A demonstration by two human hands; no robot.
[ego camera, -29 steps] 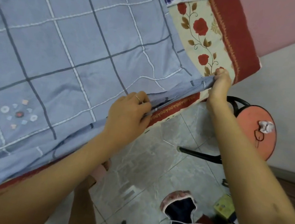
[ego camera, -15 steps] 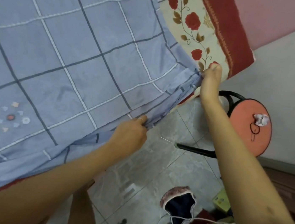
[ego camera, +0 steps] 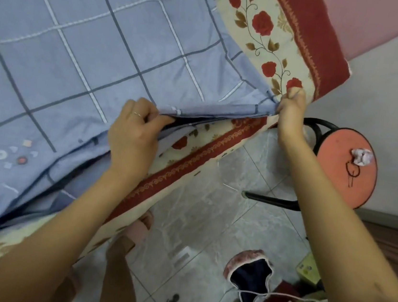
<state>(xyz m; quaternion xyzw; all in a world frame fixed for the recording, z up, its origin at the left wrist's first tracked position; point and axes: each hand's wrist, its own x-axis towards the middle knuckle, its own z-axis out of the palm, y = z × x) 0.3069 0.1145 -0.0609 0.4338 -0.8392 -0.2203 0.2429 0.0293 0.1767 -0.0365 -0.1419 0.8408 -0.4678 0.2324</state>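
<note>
A blue checked cover (ego camera: 84,56) lies spread over a bed with a cream and red rose-patterned sheet (ego camera: 265,31). My left hand (ego camera: 133,134), with a ring on one finger, grips the cover's near edge and holds it lifted off the sheet. My right hand (ego camera: 291,107) pinches the cover's corner near the bed's corner. The edge is stretched between both hands, and the cover's dark opening shows under it.
An orange round stool (ego camera: 336,167) with black legs stands on the grey tiled floor (ego camera: 210,217) at the right, a small white scrap on its seat. A fur-trimmed hat (ego camera: 248,270) and boxes lie at the lower right. My feet in pink slippers are below the bed edge.
My left hand has lifted the cover's edge up and back onto the bed, uncovering the rose sheet's border. My right hand has stayed at the corner.
</note>
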